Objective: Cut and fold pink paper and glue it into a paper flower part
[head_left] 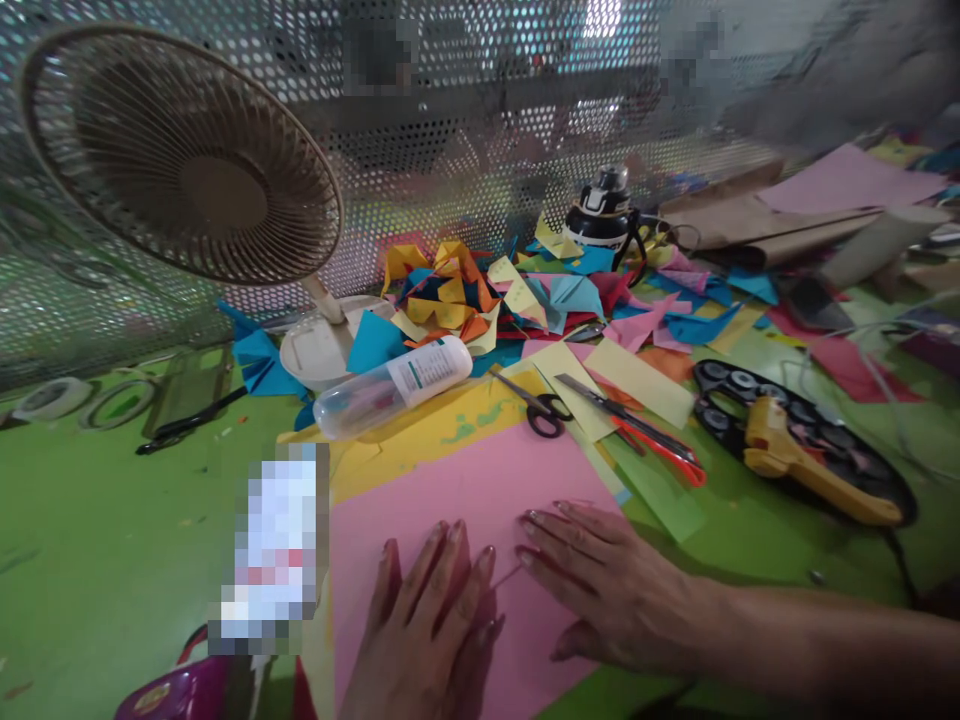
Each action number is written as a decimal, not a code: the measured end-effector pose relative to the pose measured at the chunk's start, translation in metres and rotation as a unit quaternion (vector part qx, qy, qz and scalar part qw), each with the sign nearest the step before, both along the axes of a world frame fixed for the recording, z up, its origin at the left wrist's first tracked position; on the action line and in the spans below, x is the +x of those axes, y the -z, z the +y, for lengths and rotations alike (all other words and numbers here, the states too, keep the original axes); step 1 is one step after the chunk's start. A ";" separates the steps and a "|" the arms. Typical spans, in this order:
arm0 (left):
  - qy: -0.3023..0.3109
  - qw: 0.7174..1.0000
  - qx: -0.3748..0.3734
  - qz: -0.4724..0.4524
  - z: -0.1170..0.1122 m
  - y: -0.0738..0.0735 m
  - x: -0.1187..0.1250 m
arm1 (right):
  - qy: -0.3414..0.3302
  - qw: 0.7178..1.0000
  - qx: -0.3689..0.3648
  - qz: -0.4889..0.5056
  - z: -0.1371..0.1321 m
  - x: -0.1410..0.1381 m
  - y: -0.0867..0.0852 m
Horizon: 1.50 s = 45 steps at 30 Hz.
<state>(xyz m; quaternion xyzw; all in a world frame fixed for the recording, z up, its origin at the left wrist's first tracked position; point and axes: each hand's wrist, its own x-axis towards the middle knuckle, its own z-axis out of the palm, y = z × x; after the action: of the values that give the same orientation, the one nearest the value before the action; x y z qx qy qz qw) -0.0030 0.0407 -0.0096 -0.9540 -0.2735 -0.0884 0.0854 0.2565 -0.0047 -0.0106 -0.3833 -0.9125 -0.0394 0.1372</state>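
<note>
A large pink paper sheet [465, 480] lies flat before me, with yellow paper [405, 435] under its far edge. My left hand [424, 625] rests on the sheet, fingers spread and stretched forward. From the right, my right hand [607, 580] lies flat on the same sheet, its fingers pointing left. A short straight line, perhaps a crease or paper edge, shows between the hands. Just beyond the sheet are black-handled scissors [546, 413] and a red-and-black utility knife [637, 425], near pale yellow paper strips [641, 382].
A clear bottle [360, 400] lies behind the sheet. At right, a yellow glue gun [817, 468] rests on a black tray [896, 490]. Folded coloured papers [450, 290], a fan [225, 195] and a black bottle [600, 225] stand behind. Tape rolls [56, 398] and a blurred-out object [277, 540] are left.
</note>
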 end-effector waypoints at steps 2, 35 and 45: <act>-0.011 0.999 -0.014 -0.030 -0.001 0.003 0.000 | 0.001 1.000 0.001 0.000 0.000 0.000 -0.001; -0.018 1.000 -0.004 0.001 -0.003 -0.006 0.001 | 0.012 1.000 0.005 0.009 -0.002 -0.001 0.002; -0.017 1.000 -0.003 -0.011 -0.002 -0.011 0.002 | 0.009 1.000 0.003 -0.005 -0.003 0.000 0.007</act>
<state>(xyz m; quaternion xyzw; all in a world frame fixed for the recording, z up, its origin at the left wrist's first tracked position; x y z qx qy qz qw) -0.0013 0.0384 0.0012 -0.9483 -0.2913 -0.0964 0.0808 0.2570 -0.0074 -0.0176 -0.3912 -0.9094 -0.0457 0.1333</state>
